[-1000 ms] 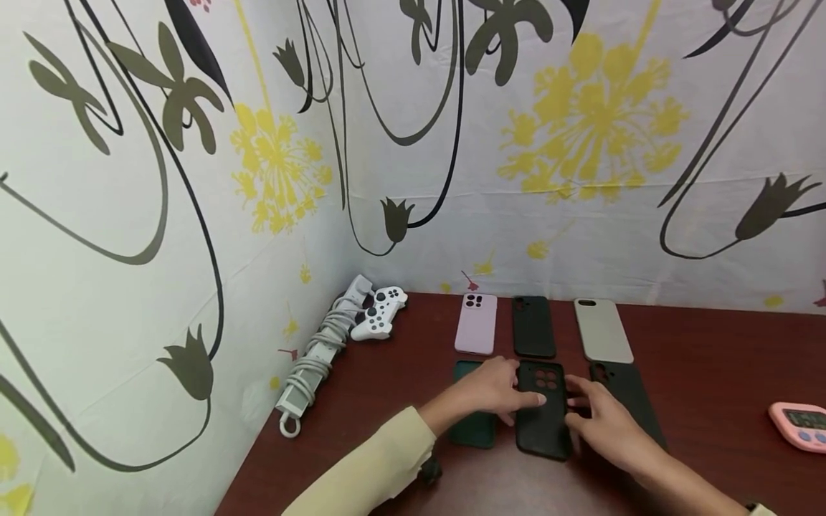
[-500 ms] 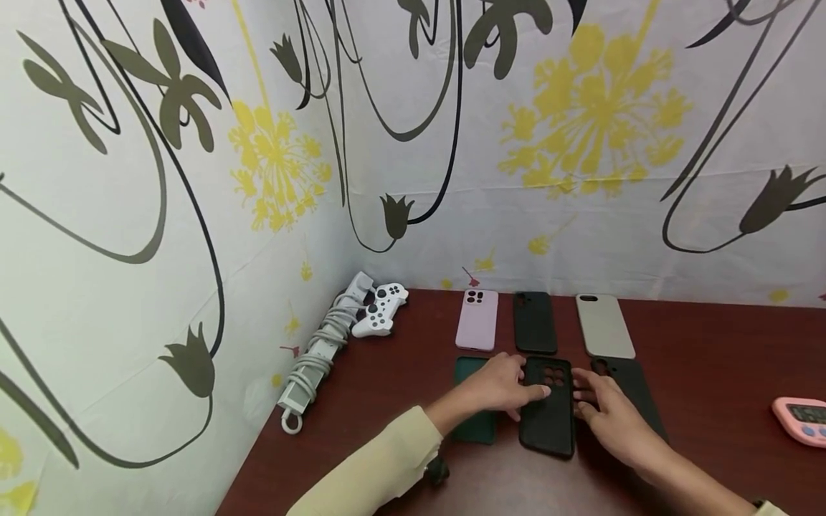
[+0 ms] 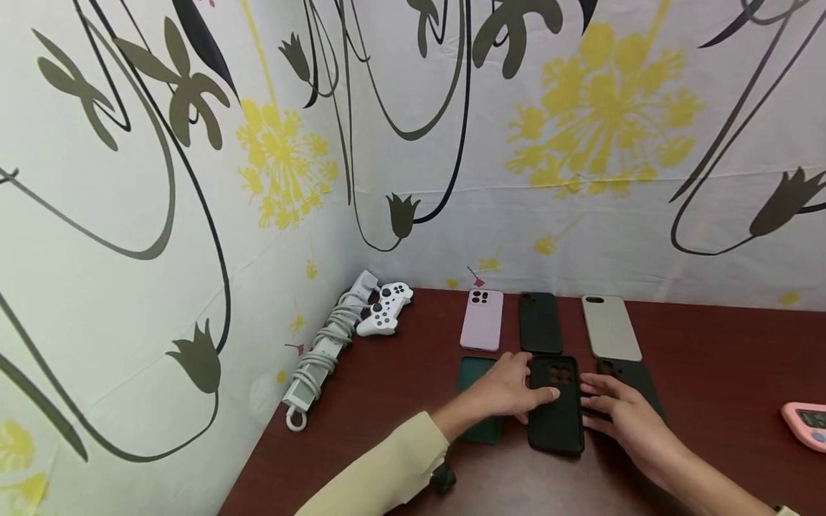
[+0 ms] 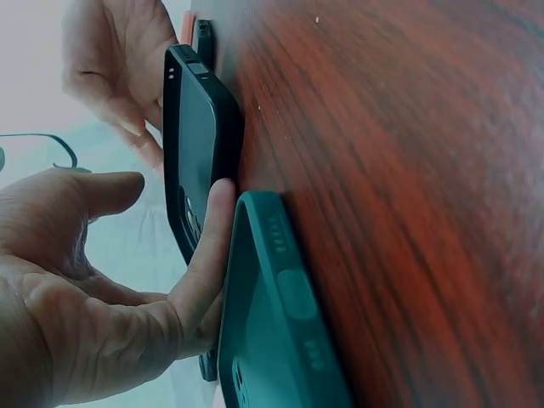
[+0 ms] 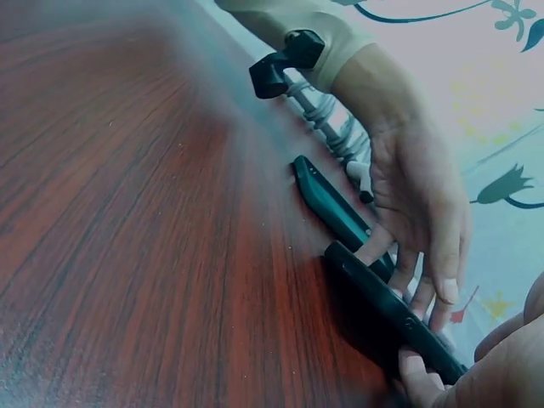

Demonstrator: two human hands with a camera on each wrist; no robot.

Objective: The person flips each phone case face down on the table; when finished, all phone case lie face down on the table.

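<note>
Both hands' straight fingers (image 3: 548, 393) still flanking the black case (image 3: 555, 408), now nudged slightly rightward.

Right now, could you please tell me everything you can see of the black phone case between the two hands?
The black phone case looks like matte, soft plastic, with a cluster of round camera cutouts near its far end. It lies flat on the dark red wooden table, in the middle of the near row of cases. The left hand rests fingers on its left edge; the right hand touches its right edge with straight fingers.
</note>
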